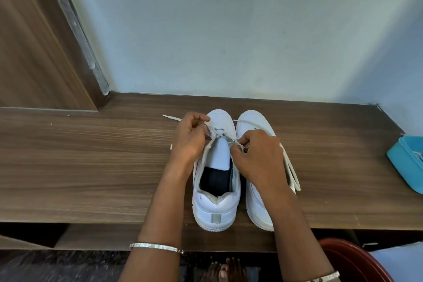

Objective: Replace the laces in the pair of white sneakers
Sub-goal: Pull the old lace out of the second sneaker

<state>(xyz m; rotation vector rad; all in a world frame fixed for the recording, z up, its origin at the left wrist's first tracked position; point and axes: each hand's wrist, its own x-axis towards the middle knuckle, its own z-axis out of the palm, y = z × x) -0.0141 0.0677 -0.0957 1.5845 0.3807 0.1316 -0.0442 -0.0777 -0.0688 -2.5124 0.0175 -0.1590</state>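
Two white sneakers stand side by side on the wooden shelf (91, 167), toes toward the wall. My left hand (190, 137) pinches a white lace (171, 118) at the left eyelets of the left sneaker (217, 208); the lace tip sticks out to the left. My right hand (258, 155) pinches the same lace at that shoe's right eyelets and covers much of the right sneaker (254, 121). The lace's other end lies across the right sneaker's toe. The left shoe's tongue is exposed, laced only near the toe.
A blue plastic container (407, 162) sits at the shelf's right edge. A folded white piece (291, 171) lies against the right sneaker. The pale wall stands close behind the shoes, a wooden panel (34, 52) at left. A red-brown tub (350, 261) and my toes are below.
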